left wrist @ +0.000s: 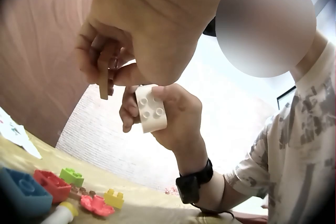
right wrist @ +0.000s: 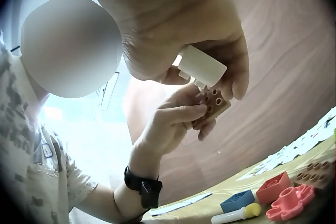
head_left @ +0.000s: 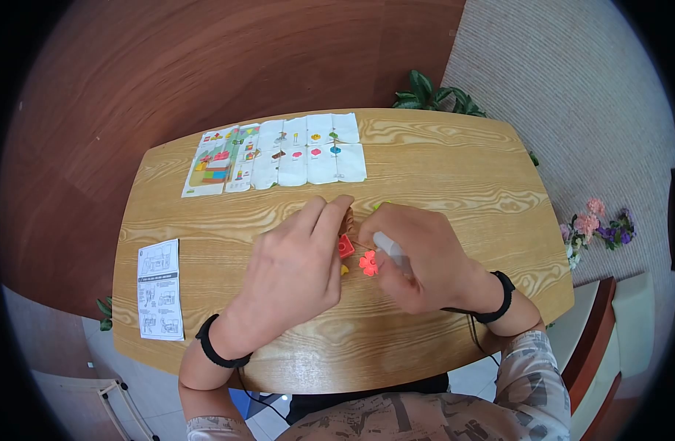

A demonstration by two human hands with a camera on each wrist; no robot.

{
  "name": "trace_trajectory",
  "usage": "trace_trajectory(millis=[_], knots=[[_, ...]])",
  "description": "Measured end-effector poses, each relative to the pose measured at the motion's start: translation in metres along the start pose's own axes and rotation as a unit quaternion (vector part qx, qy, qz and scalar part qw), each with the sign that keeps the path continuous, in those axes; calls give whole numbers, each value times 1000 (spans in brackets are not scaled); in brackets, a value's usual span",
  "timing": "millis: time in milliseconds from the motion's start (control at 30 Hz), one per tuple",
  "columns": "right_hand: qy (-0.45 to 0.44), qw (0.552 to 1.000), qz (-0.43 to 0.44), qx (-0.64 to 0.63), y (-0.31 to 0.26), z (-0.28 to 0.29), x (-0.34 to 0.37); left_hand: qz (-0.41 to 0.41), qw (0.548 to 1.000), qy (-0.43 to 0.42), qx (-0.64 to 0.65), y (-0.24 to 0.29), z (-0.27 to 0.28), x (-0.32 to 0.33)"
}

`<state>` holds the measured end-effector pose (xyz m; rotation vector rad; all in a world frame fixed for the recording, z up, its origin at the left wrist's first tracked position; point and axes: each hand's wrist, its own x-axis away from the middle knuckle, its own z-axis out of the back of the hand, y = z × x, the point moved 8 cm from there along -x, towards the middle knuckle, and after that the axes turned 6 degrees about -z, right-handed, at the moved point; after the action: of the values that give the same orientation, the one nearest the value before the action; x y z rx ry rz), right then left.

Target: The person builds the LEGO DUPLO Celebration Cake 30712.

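Note:
My left hand [head_left: 297,257] grips a brown studded plate [right wrist: 214,109] by its edge, thumb on one face. In my right hand [head_left: 429,253] is a white studded brick [left wrist: 150,109] with a rounded side, pinched between thumb and fingers. Seen from the right wrist, the white brick's studs point toward the brown plate, close by it. Both hands are raised over the table. Below lie a red brick [right wrist: 273,187], a coral flower piece [right wrist: 290,203], a blue brick [left wrist: 23,192], a green brick [left wrist: 71,176], a yellow brick [left wrist: 114,199] and a white tube with a yellow end [right wrist: 236,215].
Another brown studded piece [right wrist: 314,175] lies beside the red brick. A colourful unfolded picture sheet [head_left: 308,165] is spread at the back of the wooden table [head_left: 455,162]. A printed black-and-white leaflet [head_left: 159,290] lies at the left. Plants and flowers [head_left: 591,220] stand beyond the table edges.

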<state>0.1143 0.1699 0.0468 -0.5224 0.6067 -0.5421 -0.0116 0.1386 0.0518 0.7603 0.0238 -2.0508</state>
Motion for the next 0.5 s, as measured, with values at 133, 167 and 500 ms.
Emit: trace_trajectory(millis=[133, 167, 500], knots=[[-48, 997, -53, 39, 12, -11, 1, 42, 998, -43, -16, -6, -4, 4], [-60, 995, -50, 62, 15, -17, 1, 53, 997, -59, -21, -7, -6, 5], [-212, 936, -87, 266, 76, -73, 21, 96, 964, -238, -74, -18, -33, 18]])
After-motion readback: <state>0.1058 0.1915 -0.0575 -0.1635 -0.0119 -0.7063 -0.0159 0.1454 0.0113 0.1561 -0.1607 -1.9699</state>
